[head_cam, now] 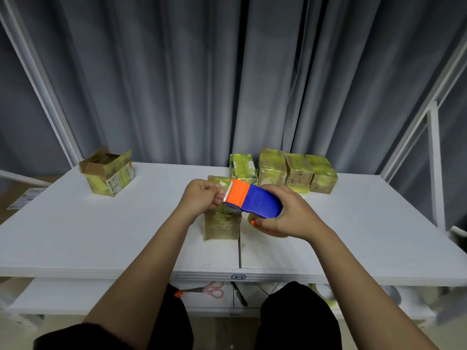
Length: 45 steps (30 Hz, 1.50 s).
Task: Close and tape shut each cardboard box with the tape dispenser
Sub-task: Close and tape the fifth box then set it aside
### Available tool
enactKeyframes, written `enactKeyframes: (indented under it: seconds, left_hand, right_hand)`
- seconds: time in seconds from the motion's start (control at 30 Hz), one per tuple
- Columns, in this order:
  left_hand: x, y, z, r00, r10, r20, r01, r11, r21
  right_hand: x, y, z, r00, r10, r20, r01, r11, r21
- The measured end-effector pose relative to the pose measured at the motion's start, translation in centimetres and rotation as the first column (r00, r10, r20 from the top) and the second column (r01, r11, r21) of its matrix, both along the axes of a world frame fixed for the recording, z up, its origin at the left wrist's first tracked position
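A small label (238,277) on the front edge of the desk (101,236) reads "2-2". The same "2-2" is handwritten on a taped box (298,173) at the back.

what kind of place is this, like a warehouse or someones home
Probably a small packing or recording station, not a home: a white table set against a grey curtain, several taped cardboard boxes, and a tape dispenser held in the right hand.
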<state>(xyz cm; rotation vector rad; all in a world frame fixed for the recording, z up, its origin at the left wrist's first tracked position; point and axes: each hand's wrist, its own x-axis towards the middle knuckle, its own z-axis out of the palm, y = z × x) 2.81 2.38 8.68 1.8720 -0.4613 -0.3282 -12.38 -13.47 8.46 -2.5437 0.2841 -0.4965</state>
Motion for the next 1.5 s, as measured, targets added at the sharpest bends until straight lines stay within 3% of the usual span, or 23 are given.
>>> enactKeyframes:
  seconds: [0.13,0.23,0.4,0.73,0.93,1.5]
  left_hand:
    - [0.5,-0.1,-0.3,0.998,0.068,0.019,-0.068,0.998,0.002]
    - [2.1,1.8,-0.1,0.992,0.128,-0.007,-0.128,0.989,-0.079]
    - [2.8,2.9,0.4,0.999,0.023,-0.036,-0.026,0.993,-0.112]
    - [2.9,3.2,-3.8,0.984,0.169,-0.047,-0.175,0.970,-0.167]
    - [2.9,3.3,-6.0,0.977,0.170,-0.130,-0.189,0.971,-0.149]
    - [3.8,3.0,-8.7,0.954,0.191,-0.232,-0.234,0.957,-0.171]
  right_hand:
    - [0.1,0.2,0.1,1.000,0.024,-0.002,-0.024,0.999,0.045]
    - [-0.7,-0.6,0.4,0.998,-0.028,-0.053,0.026,0.999,-0.044]
    - [-1.1,-0.8,0.2,0.986,-0.082,-0.145,0.071,0.994,-0.078]
    - [2.1,-1.0,0.9,0.961,-0.260,-0.093,0.232,0.943,-0.240]
    - [4.0,-0.6,0.7,0.954,-0.269,-0.134,0.194,0.892,-0.409]
    - [6.3,-1.0,-0.2,0.955,-0.234,-0.180,0.132,0.885,-0.446]
